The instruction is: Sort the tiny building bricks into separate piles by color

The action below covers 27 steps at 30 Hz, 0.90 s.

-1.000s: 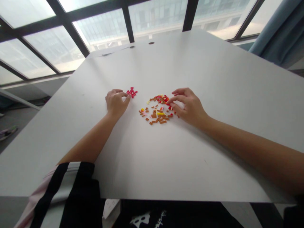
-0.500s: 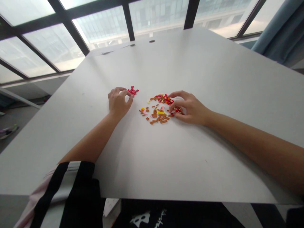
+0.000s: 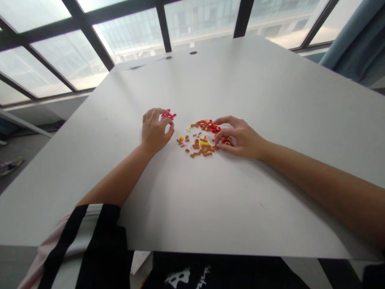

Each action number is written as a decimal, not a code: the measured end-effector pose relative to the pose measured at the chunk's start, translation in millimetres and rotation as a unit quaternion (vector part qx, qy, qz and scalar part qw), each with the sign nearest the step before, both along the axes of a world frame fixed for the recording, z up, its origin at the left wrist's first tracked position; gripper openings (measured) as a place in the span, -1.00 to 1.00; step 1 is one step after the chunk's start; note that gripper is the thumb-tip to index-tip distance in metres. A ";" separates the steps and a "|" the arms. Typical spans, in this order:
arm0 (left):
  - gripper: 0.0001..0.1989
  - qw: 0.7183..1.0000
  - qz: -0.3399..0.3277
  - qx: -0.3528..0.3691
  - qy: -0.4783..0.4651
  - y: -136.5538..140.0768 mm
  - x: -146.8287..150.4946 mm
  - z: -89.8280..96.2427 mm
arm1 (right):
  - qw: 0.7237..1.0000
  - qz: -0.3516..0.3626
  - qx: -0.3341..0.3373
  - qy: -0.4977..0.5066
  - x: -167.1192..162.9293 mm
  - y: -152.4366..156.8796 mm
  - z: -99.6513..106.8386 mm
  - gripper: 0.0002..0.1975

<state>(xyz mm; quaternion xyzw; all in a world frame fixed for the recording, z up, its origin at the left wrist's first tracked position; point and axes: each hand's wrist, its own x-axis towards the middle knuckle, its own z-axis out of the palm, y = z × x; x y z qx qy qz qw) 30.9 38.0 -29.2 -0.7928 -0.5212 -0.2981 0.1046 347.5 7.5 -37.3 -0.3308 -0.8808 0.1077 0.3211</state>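
My left hand hovers at the left, fingers curved and thumb apart from them, with no brick visible in its grasp. Just beyond its fingertips lies a small pile of red toy bricks, partly covered by the fingers. My right hand rests at the right side of a mixed heap, its fingers spread over loose red bricks. Red and orange bricks form the heap's far part. Brown bricks lie nearer, with a yellow brick among them.
The bricks lie on a wide white table. A few brown and yellow pieces are scattered left of the heap. Windows run along the far side, and a blue-grey curtain hangs at the right.
My left hand has moved slightly right, towards the mixed heap, and its thumb and index finger have drawn away from the red pile. My right hand has barely moved.
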 end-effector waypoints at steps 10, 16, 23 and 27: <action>-0.95 0.997 -0.067 0.018 0.027 -10.0 9.1 7.1 | 0.999 -0.001 0.023 0.027 -1.0 1.4 -1.0 -0.89; -0.96 0.991 -0.130 0.036 0.022 -24.2 29.9 6.5 | 0.994 -0.041 0.029 0.097 -18.1 -10.7 1.3 -0.87; -0.89 0.970 -0.227 0.069 0.056 -41.6 49.9 10.5 | 0.992 -0.023 0.043 0.115 -41.2 -23.8 3.1 -0.95; -0.87 0.971 -0.226 0.059 0.058 -41.4 49.0 11.5 | 0.991 -0.041 0.042 0.124 -39.4 -21.4 2.7 -0.95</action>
